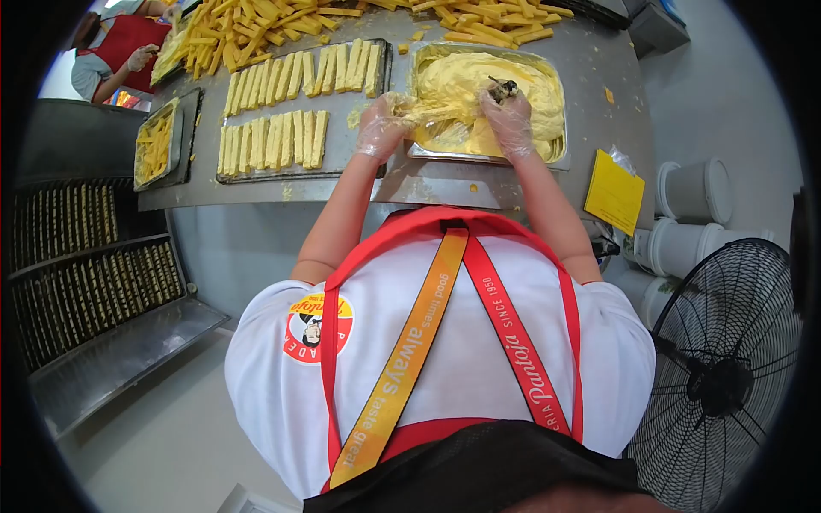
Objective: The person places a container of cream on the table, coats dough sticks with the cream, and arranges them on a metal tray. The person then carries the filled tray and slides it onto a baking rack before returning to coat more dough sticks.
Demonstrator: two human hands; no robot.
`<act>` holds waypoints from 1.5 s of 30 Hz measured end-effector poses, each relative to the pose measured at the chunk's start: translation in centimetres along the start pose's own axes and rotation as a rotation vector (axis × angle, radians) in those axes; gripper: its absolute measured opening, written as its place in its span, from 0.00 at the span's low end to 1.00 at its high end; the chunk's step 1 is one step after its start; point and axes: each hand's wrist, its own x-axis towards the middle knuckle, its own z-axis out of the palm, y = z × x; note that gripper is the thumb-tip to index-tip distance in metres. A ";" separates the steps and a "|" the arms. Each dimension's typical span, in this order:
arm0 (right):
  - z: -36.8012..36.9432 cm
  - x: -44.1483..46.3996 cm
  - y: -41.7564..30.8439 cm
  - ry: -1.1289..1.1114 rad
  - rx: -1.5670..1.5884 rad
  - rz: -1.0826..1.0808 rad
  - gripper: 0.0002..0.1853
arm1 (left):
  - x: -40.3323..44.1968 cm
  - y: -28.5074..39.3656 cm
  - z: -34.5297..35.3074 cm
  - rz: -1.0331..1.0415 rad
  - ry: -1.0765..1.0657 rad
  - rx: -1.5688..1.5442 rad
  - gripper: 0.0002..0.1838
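A metal pan [560, 128] of pale yellow cream [479, 73] stands on the steel table in front of me. My right hand [509, 124], in a clear plastic glove, is closed around a tool with a dark handle [503, 87] over the pan; its working end is hidden. At the pan's left edge my gloved left hand [385, 128], smeared with cream, is closed on a cream-covered stick [428, 111] that points right over the pan. Left of it, a tray [282, 176] carries two rows of cream-coated sticks [274, 141].
Bare yellow sticks [248, 30] are piled at the table's back. A smaller pan of sticks [154, 150] stands left, before a rack of filled trays [94, 256]. A co-worker [120, 51] works far left. Yellow paper [614, 190], white buckets [697, 190] and a fan [720, 385] are right.
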 end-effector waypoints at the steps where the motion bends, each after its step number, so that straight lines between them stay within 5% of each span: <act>1: -0.1 0.2 0.1 0.012 -0.060 0.004 0.07 | 0.1 0.2 -0.1 -0.008 0.001 -0.010 0.20; 2: -0.2 0.3 0.2 0.024 -0.120 0.009 0.07 | 0.1 0.4 -0.2 -0.017 0.002 -0.022 0.19; 5: 1.1 -1.6 -4.1 0.051 0.485 -0.008 0.08 | 0.2 -0.5 0.0 -0.017 -0.009 -0.047 0.17; 8: 1.1 -0.9 -2.2 0.008 0.409 -0.010 0.08 | -0.2 -0.3 -0.2 -0.030 -0.066 -0.099 0.15; 11: -0.3 1.0 0.6 -0.013 -0.255 0.072 0.06 | -0.6 0.6 -0.5 -0.019 -0.080 -0.080 0.14; 12: -0.5 0.8 -0.3 -0.014 -0.449 -0.058 0.06 | -0.6 0.8 -0.5 -0.011 -0.069 -0.061 0.14; 15: 1.0 -1.0 -4.3 0.055 0.394 -0.044 0.08 | -1.0 0.8 -0.5 0.003 -0.058 -0.090 0.14; 18: 1.6 -0.7 -3.1 -0.008 0.435 -0.038 0.12 | -1.3 0.3 -0.5 0.021 -0.041 -0.032 0.13; 21: 0.8 0.9 1.4 0.021 -0.176 0.018 0.12 | -2.9 1.5 -2.0 0.058 0.016 0.135 0.14; 27: 0.3 0.2 1.2 0.059 -0.203 -0.082 0.12 | -7.1 -4.3 -6.3 0.254 0.501 0.361 0.08; 35: 1.1 -0.1 -0.6 -0.070 -0.213 -0.125 0.09 | -7.9 -12.4 -6.6 0.075 0.464 0.669 0.15; 38: 1.6 -1.9 -2.6 -0.228 -0.321 -0.387 0.09 | -7.8 -12.3 -7.0 -0.024 0.366 0.776 0.20; 41: 1.3 -3.3 -5.3 -0.565 0.135 0.055 0.08 | -7.5 -10.4 -9.0 -0.158 0.187 0.843 0.29; 45: 0.5 1.6 0.3 -0.260 0.020 0.107 0.06 | -5.4 -7.0 -11.2 0.069 0.300 0.861 0.30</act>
